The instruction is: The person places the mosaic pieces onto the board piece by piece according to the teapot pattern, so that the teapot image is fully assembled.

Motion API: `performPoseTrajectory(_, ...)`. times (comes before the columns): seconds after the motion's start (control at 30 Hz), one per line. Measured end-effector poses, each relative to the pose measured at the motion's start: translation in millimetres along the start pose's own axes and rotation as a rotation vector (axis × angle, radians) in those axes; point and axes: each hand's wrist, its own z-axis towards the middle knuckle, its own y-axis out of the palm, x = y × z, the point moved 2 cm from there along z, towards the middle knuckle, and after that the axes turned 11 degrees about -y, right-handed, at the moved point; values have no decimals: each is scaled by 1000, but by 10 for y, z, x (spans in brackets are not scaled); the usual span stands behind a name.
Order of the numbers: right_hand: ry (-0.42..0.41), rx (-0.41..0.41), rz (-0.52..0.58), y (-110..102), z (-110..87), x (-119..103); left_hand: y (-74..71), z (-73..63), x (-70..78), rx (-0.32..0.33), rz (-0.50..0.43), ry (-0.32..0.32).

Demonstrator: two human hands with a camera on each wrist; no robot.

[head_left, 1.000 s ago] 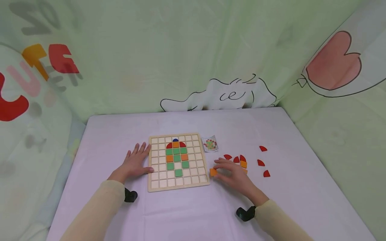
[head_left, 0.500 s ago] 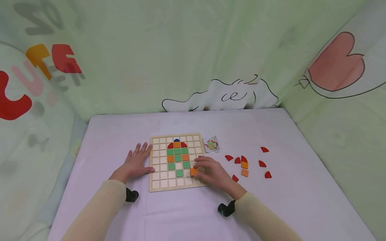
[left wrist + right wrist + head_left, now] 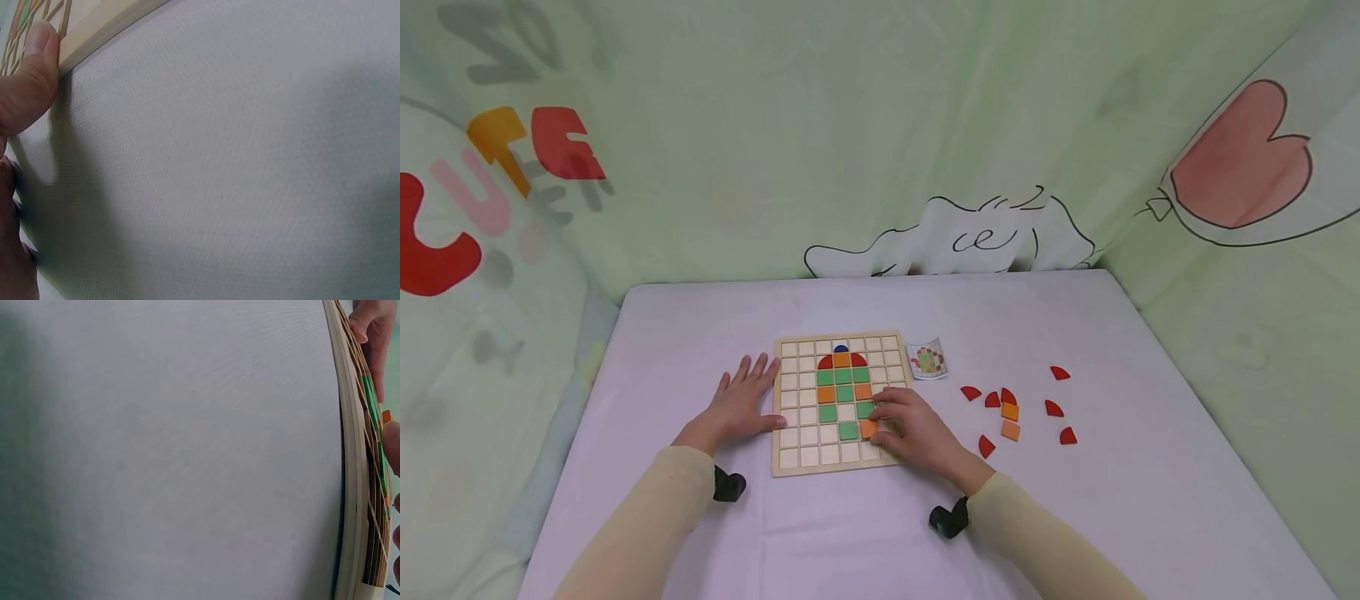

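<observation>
A wooden grid board (image 3: 787,458) lies on the table, with green, orange, red and blue pieces set in its squares. My left hand (image 3: 741,407) rests spread at the board's left edge; its thumb (image 3: 37,62) lies over the rim in the left wrist view. Between thumb and fingers, my right hand (image 3: 917,429) pinches an orange square tile (image 3: 868,429) at the lower rows, just right of a green tile (image 3: 847,431). In the right wrist view the thumb tip (image 3: 392,440) touches the orange tile (image 3: 387,416). The right hand hides part of the board's lower right.
Right of the board lie loose red quarter-circle pieces (image 3: 1054,408) and two orange squares (image 3: 1011,430). A small picture card (image 3: 927,360) sits by the board's upper right corner. Printed cloth walls (image 3: 715,167) stand behind and beside the table.
My right hand has carried the orange tile leftward from beside the board to a square in its lower rows. The left hand has stayed at the board's left edge.
</observation>
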Motion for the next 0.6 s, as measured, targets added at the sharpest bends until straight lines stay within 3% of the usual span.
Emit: performPoseTrajectory(0.6, 34, -24, -17, 24, 15, 4, -25, -25, 29, -5, 16, -9)
